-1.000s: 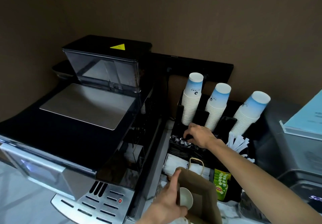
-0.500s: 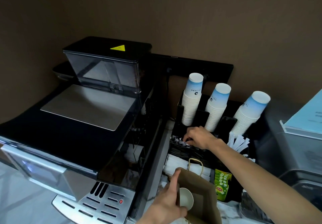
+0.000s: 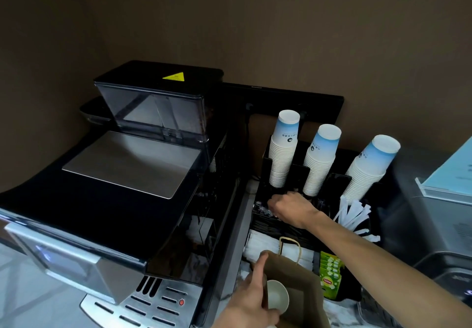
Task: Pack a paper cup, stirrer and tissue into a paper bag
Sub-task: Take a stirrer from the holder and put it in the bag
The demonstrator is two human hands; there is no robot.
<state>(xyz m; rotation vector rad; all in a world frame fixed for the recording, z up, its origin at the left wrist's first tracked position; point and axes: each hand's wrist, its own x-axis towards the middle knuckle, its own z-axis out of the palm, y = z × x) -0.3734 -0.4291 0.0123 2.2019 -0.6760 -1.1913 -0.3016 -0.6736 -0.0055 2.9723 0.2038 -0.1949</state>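
Note:
A brown paper bag (image 3: 304, 299) stands open at the bottom centre, and a white paper cup (image 3: 277, 297) lies inside it with its mouth facing me. My left hand (image 3: 251, 302) grips the bag's left edge, thumb up along the rim. My right hand (image 3: 290, 206) reaches into a black organiser compartment holding small dark wrapped items (image 3: 260, 206), fingers curled down among them; whether it holds one is hidden. White wrapped stirrers (image 3: 353, 215) stick up to the right of that hand. White tissues (image 3: 263, 247) lie stacked behind the bag.
A large black coffee machine (image 3: 127, 187) fills the left side. Three stacks of blue-and-white paper cups (image 3: 319, 161) lean in the black organiser. Green tea bags (image 3: 330, 274) sit right of the bag. Another appliance (image 3: 434, 212) stands at the right.
My right hand has shifted slightly and dug lower into the compartment of dark items. My left hand and the bag have stayed in place.

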